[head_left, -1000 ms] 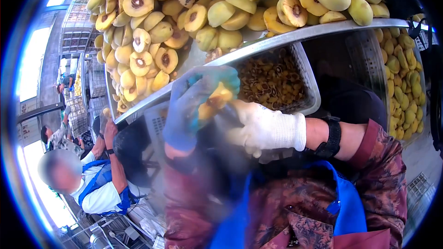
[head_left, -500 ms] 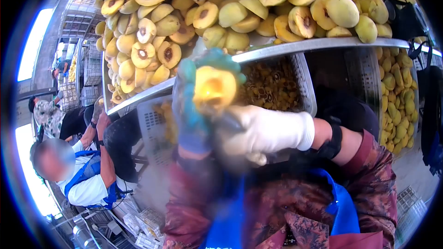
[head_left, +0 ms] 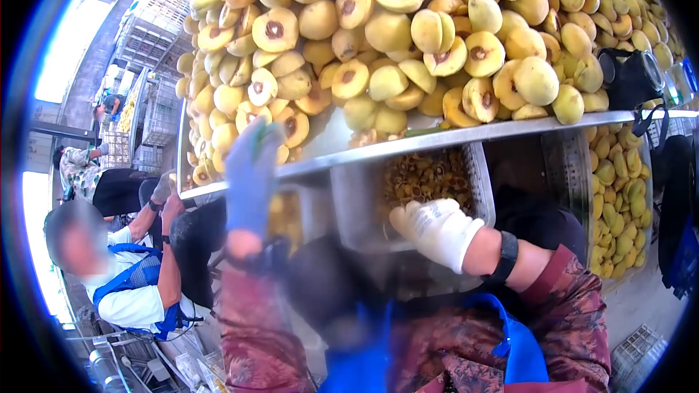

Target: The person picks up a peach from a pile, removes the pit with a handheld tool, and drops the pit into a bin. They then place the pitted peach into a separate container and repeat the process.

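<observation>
My left hand [head_left: 251, 175], in a blue-grey glove with green on the fingers, is at the metal rim of the work table, beside a heap of halved yellow peaches [head_left: 275, 30]. Motion smears its fingers, so whether they grip a peach half cannot be seen. My right hand [head_left: 437, 231], in a white glove, hangs over the near edge of a white crate [head_left: 479, 185] of brown pits and scraps [head_left: 426, 178]. Its fingers are curled closed; anything inside them is hidden. Several peach halves show brown stones in their centres.
A metal table rim [head_left: 408, 141] runs across in front of me. At right stand a crate of peach halves [head_left: 617, 204] and a black container [head_left: 630, 80] on the table. A seated co-worker [head_left: 135, 276] is at left, near stacked crates [head_left: 156, 51].
My hands have moved apart. The left one, which held a peach half, has gone left to the heap's edge; the right has drawn back to the right and lower.
</observation>
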Available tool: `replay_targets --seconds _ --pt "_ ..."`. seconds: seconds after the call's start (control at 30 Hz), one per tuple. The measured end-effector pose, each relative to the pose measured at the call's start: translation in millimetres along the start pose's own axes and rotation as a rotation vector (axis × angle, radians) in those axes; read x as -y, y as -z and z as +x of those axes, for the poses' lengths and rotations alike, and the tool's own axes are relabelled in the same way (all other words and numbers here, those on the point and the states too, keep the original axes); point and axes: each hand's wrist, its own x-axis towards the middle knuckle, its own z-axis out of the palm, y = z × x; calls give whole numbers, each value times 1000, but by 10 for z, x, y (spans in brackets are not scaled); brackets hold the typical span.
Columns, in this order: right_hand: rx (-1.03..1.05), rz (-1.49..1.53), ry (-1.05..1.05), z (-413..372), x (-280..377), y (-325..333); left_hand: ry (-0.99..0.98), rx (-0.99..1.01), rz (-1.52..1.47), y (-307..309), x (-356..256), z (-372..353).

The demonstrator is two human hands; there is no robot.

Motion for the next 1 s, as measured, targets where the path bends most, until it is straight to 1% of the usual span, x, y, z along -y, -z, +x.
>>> replay_targets --seconds 0.07,0.13,0.17,0.23,0.3,0.33,0.37,0.47,0.5,0.57,0.6,0.63,0.67,0.7,0.73,0.8,0.83,0.87,0.9,0.93,0.97,1.0 --pt "35 105 48 18 -37 -10 -83 -2 217 -423 6 346" --pt "19 118 23 22 -2 -17 136 148 184 -800 -40 671" --pt "-47 108 61 4 -17 -32 141 127 165 -909 -98 731" --pt "-82 81 83 -13 -38 10 158 95 132 -1068 -165 806" --pt "-87 74 87 -22 -33 62 89 -3 -55 -1229 73 826" --pt "-89 81 94 -26 -25 98 58 -55 -147 -1271 164 819" --pt "-91 89 103 -30 -11 133 84 -29 -215 -1295 252 854" --pt "-102 106 100 -15 -3 135 214 48 -193 -1186 -65 778" --pt "-109 111 93 -1 1 114 196 49 -224 -1198 -83 757" --pt "-103 227 66 28 -9 54 147 46 -288 -1223 -91 747" --pt "-101 282 55 61 -29 11 135 45 -321 -1230 -13 770" --pt "-1 275 2 148 -75 -64 122 42 -354 -1235 120 815" --pt "-36 303 11 199 -118 -146 110 39 -387 -1225 174 829" --pt "-67 337 21 233 -150 -238 198 8 -596 -1132 1 748" --pt "-103 405 -1 257 -155 -223 322 24 -743 -1050 -33 688" --pt "-181 544 -37 305 -166 -192 356 37 -1042 -913 -154 479" --pt "-204 599 -68 262 -111 -7 384 24 -1204 -890 -43 449" --pt "-225 654 -98 237 -54 170 418 76 -1403 -854 38 356" --pt "-154 744 -201 241 -8 302 475 24 -1467 -809 -40 243" --pt "-206 732 -170 251 -6 270 534 -33 -1531 -793 -147 130" --pt "-183 742 -175 254 12 300 553 -17 -1686 -815 -246 51" --pt "-162 750 -181 257 35 330 612 -99 -1742 -872 -251 35"
